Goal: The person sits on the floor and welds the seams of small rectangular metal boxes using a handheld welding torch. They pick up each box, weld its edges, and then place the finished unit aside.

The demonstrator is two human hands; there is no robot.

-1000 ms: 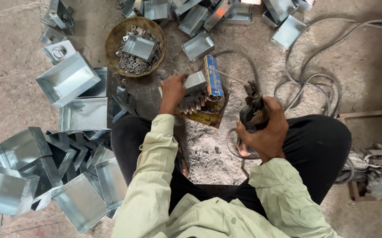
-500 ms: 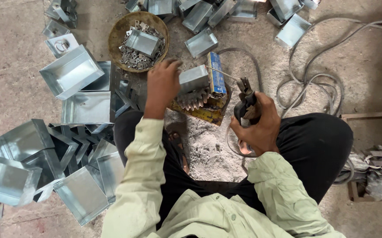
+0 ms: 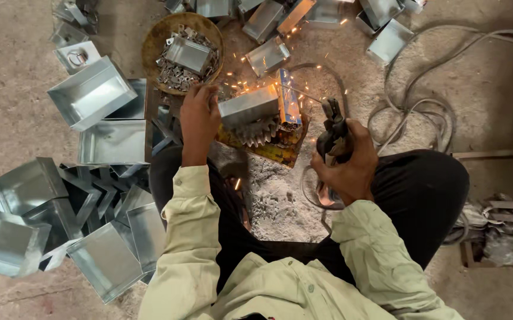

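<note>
My left hand holds the metal box steady; my right hand grips the welding tongs, box lying up-left of them.

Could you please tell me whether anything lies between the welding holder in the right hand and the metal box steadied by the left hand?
Nothing visible does. The right hand holds the welding holder, whose thin rod reaches the metal box across open space, with only sparks there. The left hand is at the box's far end.
</note>
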